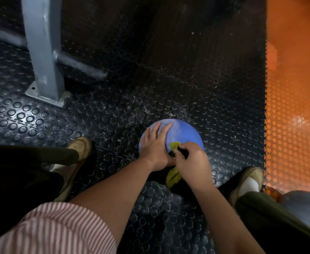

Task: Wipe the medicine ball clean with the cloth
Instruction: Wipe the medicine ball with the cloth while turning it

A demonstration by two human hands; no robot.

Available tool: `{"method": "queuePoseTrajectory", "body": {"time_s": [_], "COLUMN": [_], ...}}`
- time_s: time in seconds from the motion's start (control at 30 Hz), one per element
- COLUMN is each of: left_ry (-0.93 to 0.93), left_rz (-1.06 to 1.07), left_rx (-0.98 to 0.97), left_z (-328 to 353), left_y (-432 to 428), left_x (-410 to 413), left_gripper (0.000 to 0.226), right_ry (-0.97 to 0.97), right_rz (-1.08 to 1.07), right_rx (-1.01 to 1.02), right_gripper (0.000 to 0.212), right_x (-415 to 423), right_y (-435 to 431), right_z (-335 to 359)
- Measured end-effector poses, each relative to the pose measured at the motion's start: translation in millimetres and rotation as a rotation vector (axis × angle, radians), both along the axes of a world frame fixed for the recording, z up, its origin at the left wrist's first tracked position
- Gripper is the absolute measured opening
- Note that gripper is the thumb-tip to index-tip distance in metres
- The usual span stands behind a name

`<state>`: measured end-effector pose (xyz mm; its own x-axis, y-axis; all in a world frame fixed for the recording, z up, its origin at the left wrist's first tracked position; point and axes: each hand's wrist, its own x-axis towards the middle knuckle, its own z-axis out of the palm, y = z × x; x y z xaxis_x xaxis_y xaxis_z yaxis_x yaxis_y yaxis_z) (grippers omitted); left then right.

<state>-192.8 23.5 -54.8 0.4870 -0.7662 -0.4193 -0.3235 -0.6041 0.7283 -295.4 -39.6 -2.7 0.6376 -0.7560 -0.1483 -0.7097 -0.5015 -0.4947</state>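
Wiping the round blue rubber medicine ball (182, 133), the right hand (192, 160) bunches a yellow-green cloth (174, 146) against it.

The left hand (155, 143) lies flat, fingers straight, steadying the ball's far-left side. Should that hand ease, the ball may roll on the studded black rubber floor (114, 116); a grey steel post (42, 50) stands well beyond the left hand, orange matting (295, 107) beyond the right.

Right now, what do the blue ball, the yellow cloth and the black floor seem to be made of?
Medicine ball: probably rubber or vinyl, matte blue, with pale dusty smears. Cloth: soft fabric, yellow-green; it crumples and hangs limp below the right hand. Floor: likely rubber matting, black, slightly shiny, with raised round studs.
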Motion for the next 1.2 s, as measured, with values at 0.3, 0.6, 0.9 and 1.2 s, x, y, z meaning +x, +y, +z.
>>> {"method": "queuePoseTrajectory", "body": {"time_s": [0.3,0.6,0.9,1.2], "left_ry": [-0.053,0.017,0.02,0.007], "left_rz": [-0.073,-0.099,-0.14,-0.146], "left_rx": [-0.064,0.053,0.047,0.06], "left_z": [2.6,5.2,3.0,-2.1], "left_y": [6.7,-6.9,-3.9,-17.0], "left_x": [-1.1,12.1,7.8,23.2], "left_gripper": [0.124,0.127,0.132,0.137], "right_ry": [0.189,0.066,0.13,-0.024], "right_rz": [-0.102,-0.099,-0.173,-0.156], "right_rx": [0.056,0.038,0.03,0.022], "right_gripper": [0.021,0.018,0.025,0.018], "right_x": [61.8,-7.3,55.7,-9.6], "right_y": [-48.5,12.3,-46.6,-8.6], "right_z": [3.6,3.2,-2.5,0.0]}}
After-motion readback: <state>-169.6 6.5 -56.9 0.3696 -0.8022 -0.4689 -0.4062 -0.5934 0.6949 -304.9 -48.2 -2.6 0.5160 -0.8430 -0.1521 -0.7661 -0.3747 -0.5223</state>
